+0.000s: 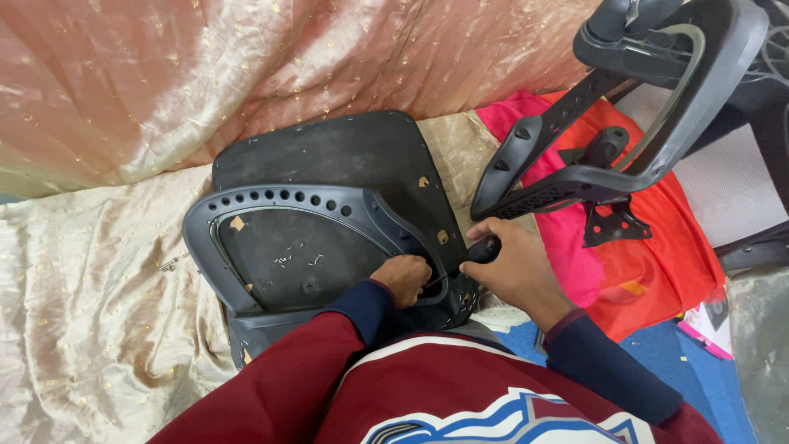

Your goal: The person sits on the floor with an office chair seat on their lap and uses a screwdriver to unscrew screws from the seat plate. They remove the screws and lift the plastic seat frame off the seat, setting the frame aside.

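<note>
Right by the person's chest, the right hand [516, 275] is wrapped tight around a black screwdriver [475, 253], its tip aimed left at the grey armrest [288, 215]. The left hand [403, 278] is curled beside that tip, fingers pressing on the armrest's frame, likely to keep it from sliding. Under both lies the black seat [345, 156], flat on gold cloth [90, 271]. Past the right hand sits another armrest [657, 123] on pink and orange cloth [649, 238], out of the way.

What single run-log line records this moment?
left hand: steadies armrest | right hand: grips screwdriver | seat base: upside down on cloth
</note>
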